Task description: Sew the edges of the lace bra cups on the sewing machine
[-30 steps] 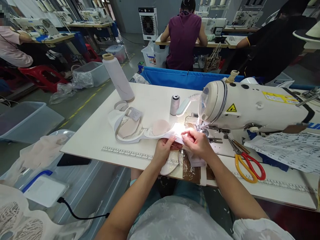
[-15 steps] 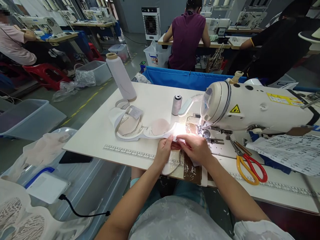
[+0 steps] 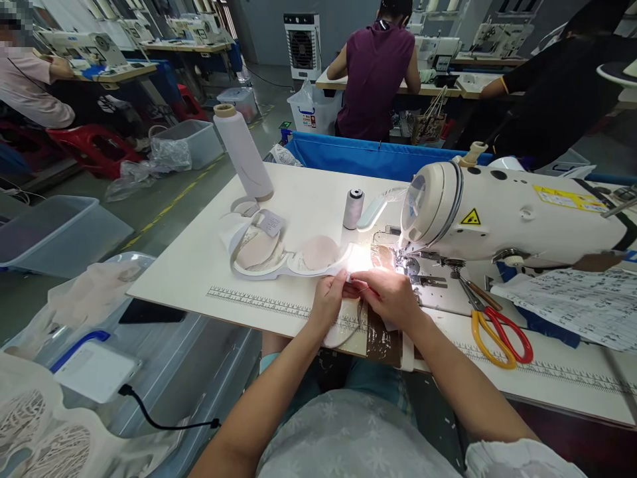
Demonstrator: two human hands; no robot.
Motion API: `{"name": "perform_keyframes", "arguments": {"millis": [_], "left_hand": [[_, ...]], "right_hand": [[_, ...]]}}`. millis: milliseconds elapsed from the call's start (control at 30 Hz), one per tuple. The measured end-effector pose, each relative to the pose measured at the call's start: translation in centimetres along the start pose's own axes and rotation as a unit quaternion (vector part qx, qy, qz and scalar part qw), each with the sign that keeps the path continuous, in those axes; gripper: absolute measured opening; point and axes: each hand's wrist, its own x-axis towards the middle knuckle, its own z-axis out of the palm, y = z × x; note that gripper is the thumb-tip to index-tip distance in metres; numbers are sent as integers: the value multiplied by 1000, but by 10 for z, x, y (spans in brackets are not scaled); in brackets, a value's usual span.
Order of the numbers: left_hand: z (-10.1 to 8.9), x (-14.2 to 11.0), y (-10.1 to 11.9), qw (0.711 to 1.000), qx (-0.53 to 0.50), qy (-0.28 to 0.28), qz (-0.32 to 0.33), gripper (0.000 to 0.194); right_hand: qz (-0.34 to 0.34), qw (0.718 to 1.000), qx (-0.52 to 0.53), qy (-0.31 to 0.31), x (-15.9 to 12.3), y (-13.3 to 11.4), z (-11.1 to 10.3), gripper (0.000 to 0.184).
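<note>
Nearest, the wearer's pale patterned top [image 3: 348, 431] fills the bottom centre, with both bare forearms reaching forward. At lower left, white lace pieces [image 3: 54, 425] lie near a white box-like device [image 3: 97, 372] with a black cable [image 3: 149, 419].

At the worktop's [image 3: 189, 265] near side, the left hand [image 3: 326, 302] and right hand [image 3: 391, 295] are close together, fingers pinched on the near edge of a white bra [image 3: 318, 253]. Its cups spread leftward on the worktop, a pale tag [image 3: 271, 222] on top. A printed ruler [image 3: 263, 304] runs in front of it.

To the right are scissors [image 3: 492, 317] with red and yellow handles, beside printed papers [image 3: 572, 302]. A lit sewing machine [image 3: 497, 206] stands just beyond the right hand; a small spool [image 3: 353, 210] and a tall thread cone [image 3: 243, 153] stand farther left.

Behind the worktop is a blue fabric bin [image 3: 358, 153], then a person in purple [image 3: 378, 73], seen from behind.
</note>
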Motion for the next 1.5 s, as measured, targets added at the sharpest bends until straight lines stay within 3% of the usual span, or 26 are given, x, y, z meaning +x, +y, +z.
{"name": "perform_keyframes", "arguments": {"millis": [533,967,1100,1300,1433,1500], "left_hand": [[-1,0,-2,1000,23,-14,5,48],[0,-2,0,997,72,-29,30,51],[0,-1,-3,997,74,-33,15,51],[0,0,-2,996,78,-41,20,54],[0,-2,1,996,77,-32,21,55],[0,-3,3,996,84,-30,23,54]], "right_hand": [[-9,998,65,9,3,9,-1,10],[-31,998,50,8,5,7,-1,15],[12,998,59,9,4,7,1,16],[124,976,180,-7,1,6,-5,20],[190,955,229,-12,-11,-8,-24,28],[223,940,254,-52,-28,-19,-39,29]]}}
